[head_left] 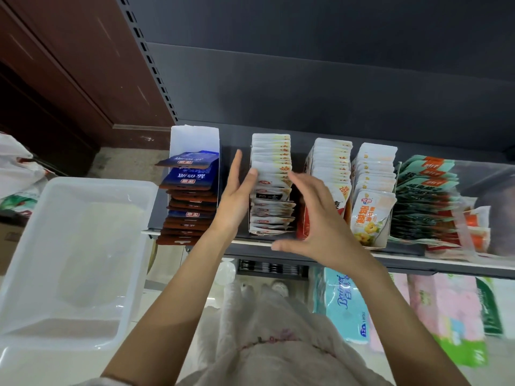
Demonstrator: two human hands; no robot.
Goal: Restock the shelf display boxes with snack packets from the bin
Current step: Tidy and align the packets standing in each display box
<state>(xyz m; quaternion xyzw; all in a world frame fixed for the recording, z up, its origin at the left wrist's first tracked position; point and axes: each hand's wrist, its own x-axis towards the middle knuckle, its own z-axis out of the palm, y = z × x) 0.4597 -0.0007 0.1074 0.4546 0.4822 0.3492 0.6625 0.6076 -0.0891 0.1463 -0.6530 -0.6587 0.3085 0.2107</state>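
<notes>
At frame centre, our left hand (235,197) and right hand (315,218), fingers straight and apart, flank the white snack packets (271,188) in their display box (257,232). The clear bin (75,260) sits lower left.

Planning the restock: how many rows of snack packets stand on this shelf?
5: blue-brown row far left, white row between the hands, two white rows right, green row far right.

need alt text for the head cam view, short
Both hands, left hand and right hand, flank a row of white snack packets standing in a display box on a dark shelf. An empty clear plastic bin sits to the left; other packet rows fill neighbouring boxes.
</notes>
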